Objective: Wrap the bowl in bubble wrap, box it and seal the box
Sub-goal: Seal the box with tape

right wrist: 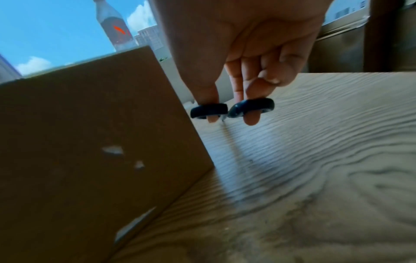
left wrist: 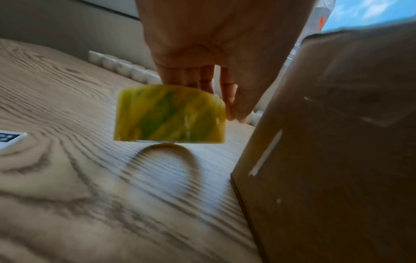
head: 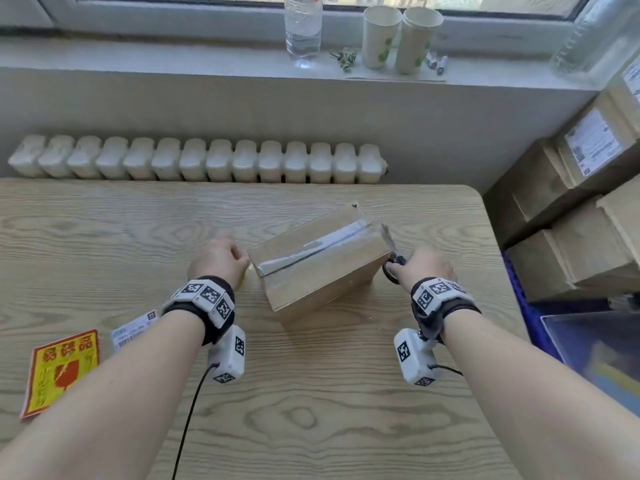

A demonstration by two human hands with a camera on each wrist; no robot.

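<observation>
A closed cardboard box [head: 317,261] stands on the wooden table [head: 138,230], clear tape running along its top seam. The bowl is not visible. My left hand [head: 221,258] is at the box's left side and holds a yellow-green tape roll [left wrist: 170,113] just above the table. My right hand [head: 426,265] is at the box's right side with thumb and fingers through the black handles of scissors [right wrist: 233,108]. The blades [head: 388,237] point up past the box's far right corner. The box [left wrist: 333,142] fills the right of the left wrist view and the box [right wrist: 90,151] fills the left of the right wrist view.
A red-and-yellow fragile sticker [head: 62,370] and a white label [head: 135,329] lie at the table's left front. Stacked cardboard boxes [head: 588,209] stand to the right. A water bottle [head: 303,29] and paper cups [head: 398,38] stand on the windowsill, above a radiator [head: 197,161].
</observation>
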